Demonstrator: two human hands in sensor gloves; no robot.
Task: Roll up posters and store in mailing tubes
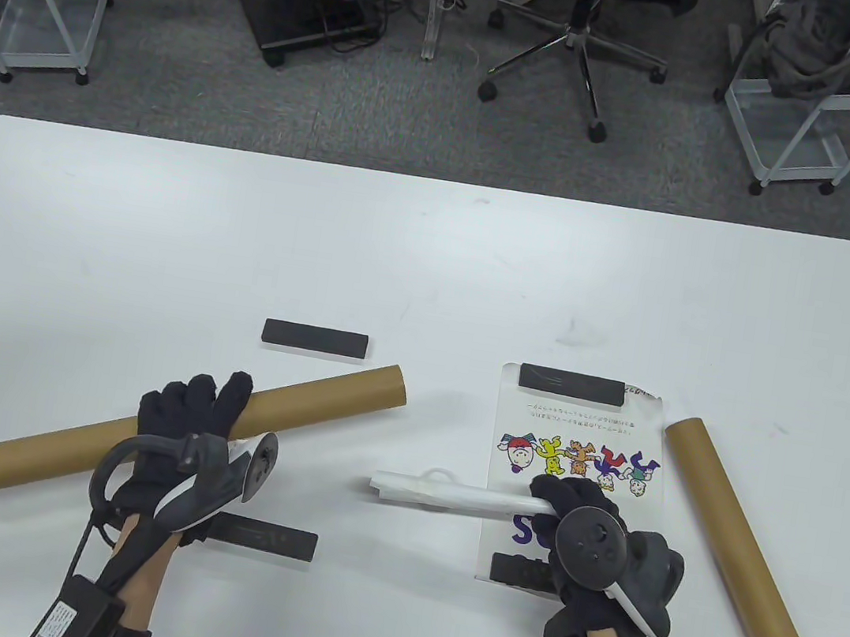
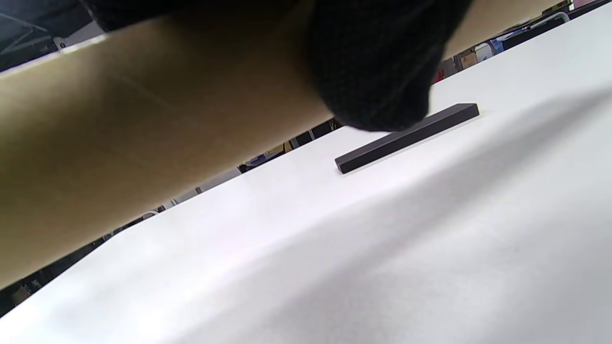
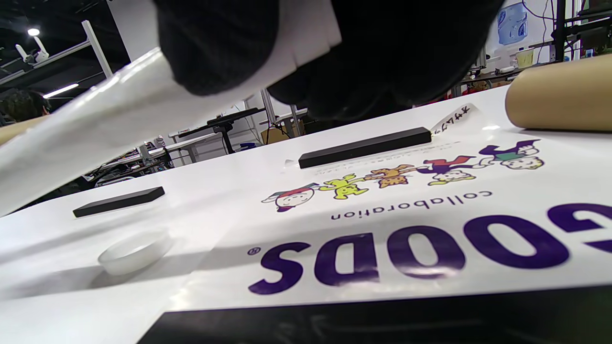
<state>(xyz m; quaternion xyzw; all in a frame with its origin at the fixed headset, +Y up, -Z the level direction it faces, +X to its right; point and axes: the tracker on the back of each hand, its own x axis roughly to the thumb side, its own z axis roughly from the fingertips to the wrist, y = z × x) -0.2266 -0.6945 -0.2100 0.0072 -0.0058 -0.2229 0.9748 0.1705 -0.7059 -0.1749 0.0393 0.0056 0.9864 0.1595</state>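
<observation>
My left hand (image 1: 195, 404) grips a long brown mailing tube (image 1: 337, 399) near its middle; the tube (image 2: 143, 134) runs diagonally, and the left wrist view shows it held above the table with a gloved finger (image 2: 377, 71) curled over it. A rolled white poster (image 1: 439, 494) is held at one end by my right hand (image 1: 562, 499) and points left, its free end to the right of the left hand. In the right wrist view this roll (image 3: 95, 129) crosses the upper left. A flat poster (image 1: 579, 437) with cartoon figures lies under the right hand.
Black bars (image 1: 571, 383) (image 1: 519, 570) weigh down the flat poster's far and near edges. Two more bars (image 1: 315, 338) (image 1: 264, 538) lie near the left hand. A second brown tube (image 1: 746, 574) lies diagonally at the right. A white end cap (image 3: 136, 251) sits beneath the roll.
</observation>
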